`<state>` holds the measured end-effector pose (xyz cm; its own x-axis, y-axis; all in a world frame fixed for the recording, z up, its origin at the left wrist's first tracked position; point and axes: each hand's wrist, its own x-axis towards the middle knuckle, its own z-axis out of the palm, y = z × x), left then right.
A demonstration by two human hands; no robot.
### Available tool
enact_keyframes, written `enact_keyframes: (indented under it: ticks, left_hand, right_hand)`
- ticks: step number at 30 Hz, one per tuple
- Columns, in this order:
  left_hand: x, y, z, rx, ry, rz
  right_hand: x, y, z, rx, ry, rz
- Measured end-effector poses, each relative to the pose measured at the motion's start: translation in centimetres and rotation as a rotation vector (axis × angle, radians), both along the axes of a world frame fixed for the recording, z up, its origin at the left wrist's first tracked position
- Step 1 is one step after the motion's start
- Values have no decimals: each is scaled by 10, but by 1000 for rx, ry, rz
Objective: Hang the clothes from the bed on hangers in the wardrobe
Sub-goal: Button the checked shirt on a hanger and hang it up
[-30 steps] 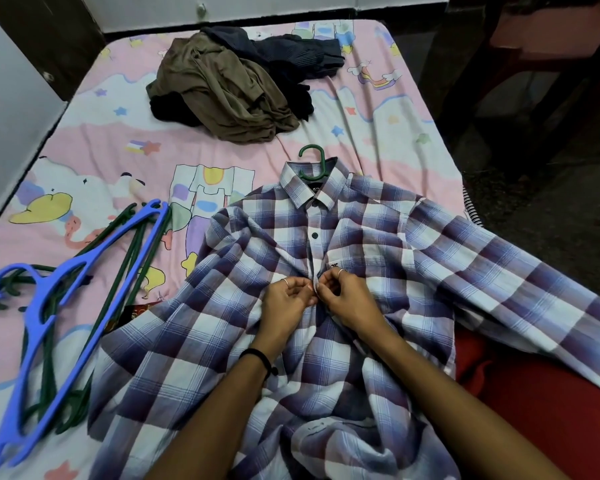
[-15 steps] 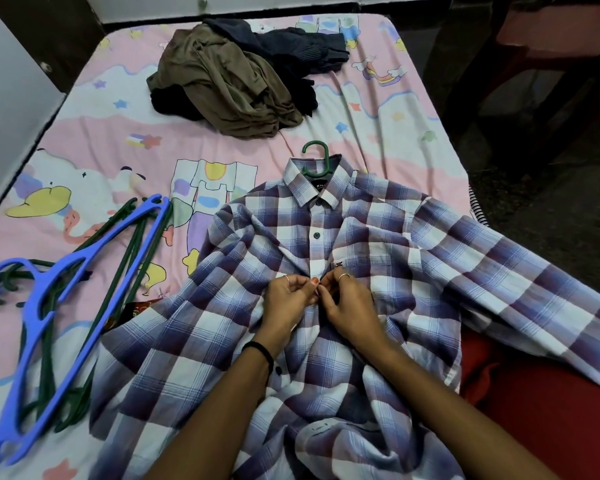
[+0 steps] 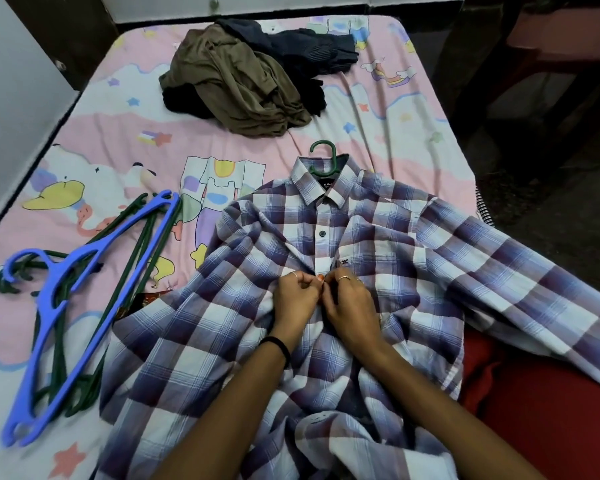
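Centrally, spread face-up across the bed (image 3: 94,140): plaid shirt (image 3: 243,323), blue, purple and white checks, collar toward the far end, right sleeve trailing off the bed's right edge. Poking out of the collar: hook of a green hanger (image 3: 323,157), its body hidden inside the shirt. One dark button fastened below the collar, on the front placket. Just beneath that, meeting at the placket: left hand (image 3: 297,303) and right hand (image 3: 352,306), fingertips touching, each pinching the cloth at the front opening with curled fingers and thumb; whatever sits between the fingertips too small to make out. Rings on fingers of both hands, dark band round the left wrist. Beside the right hand, a small logo tag on the chest pocket. Well apart at the far end of the bed, heaped together: olive-brown garment (image 3: 236,88) on top, dark clothes (image 3: 305,53) beneath and behind, one navy piece reaching right. Left of the shirt, lying flat on the cartoon-print pink sheet: blue hanger (image 3: 80,306) over a bundle of green hangers (image 3: 142,247), hooks pointing left. At lower right, partly under the shirt hem: red fabric (image 3: 541,410). Along the left edge, a pale panel (image 3: 11,98) with a small knob, close beside the bed
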<state>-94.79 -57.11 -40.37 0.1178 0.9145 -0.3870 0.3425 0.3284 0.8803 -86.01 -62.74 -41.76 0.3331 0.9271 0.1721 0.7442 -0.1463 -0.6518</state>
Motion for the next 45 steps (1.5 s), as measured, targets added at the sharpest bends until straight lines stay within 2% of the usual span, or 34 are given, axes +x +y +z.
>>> enact_keyframes:
  ticks: [5,9,14,18,21,23,27,31,34,37,39,45]
  left_hand:
    - [3,-2,6,-58,39,35]
    - [5,-5,19,-184,-203,114]
    - [3,-1,27,-249,-399,110]
    - [2,2,31,-296,-519,57]
    - [2,5,32,-328,-556,25]
    - [-1,6,33,-325,-534,-5]
    - [-6,12,35,-230,-441,-82]
    - [-2,21,39,-68,-366,-61]
    - [6,28,44,47,-305,-84]
    - [15,39,54,150,-247,-112]
    - [21,50,60,188,-204,-141]
    - [34,71,50,185,-80,-180]
  right_hand:
    - [-1,-2,2,29,20,1]
    - [1,-1,8,55,136,18]
    - [6,8,22,119,444,-34]
    - [6,7,28,82,878,-88]
    - [8,8,31,56,1147,-133]
    - [10,10,34,18,1201,-117]
    - [15,9,39,-16,1061,-112]
    - [21,5,56,56,867,-140]
    - [21,-1,76,-18,581,16]
    - [17,-12,83,-154,157,174]
    - [16,-20,80,-191,-5,138]
    - [23,-10,59,-331,-231,-67]
